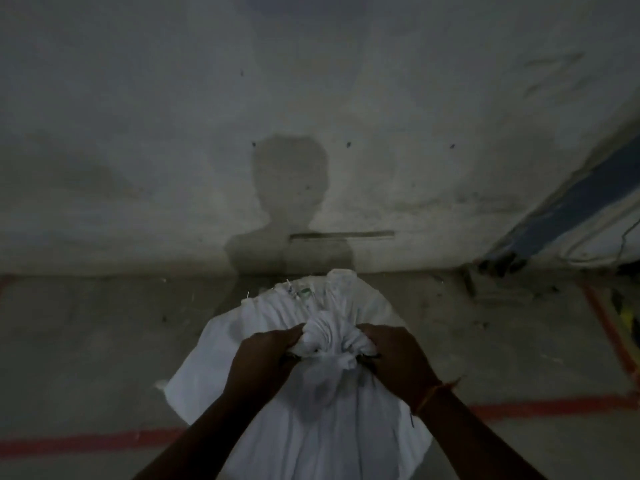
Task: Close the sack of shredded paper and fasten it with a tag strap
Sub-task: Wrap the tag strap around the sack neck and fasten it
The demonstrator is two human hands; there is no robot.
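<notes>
A white sack (311, 427) stands on the grey floor in front of me, its mouth bunched into a twisted neck (329, 337). My left hand (263, 358) grips the left side of that neck and my right hand (394, 358) grips the right side, a thin dark strap end showing by each hand. Loose sack fabric with frayed edges (294, 292) flops away behind the neck. The shredded paper inside is hidden. A thin orange thread circles my right wrist.
A grey wall (311, 116) rises just beyond the sack and carries my shadow. Red tape lines (86, 441) mark the floor left and right. A blue-and-white panel with cables (571, 209) leans at the far right corner.
</notes>
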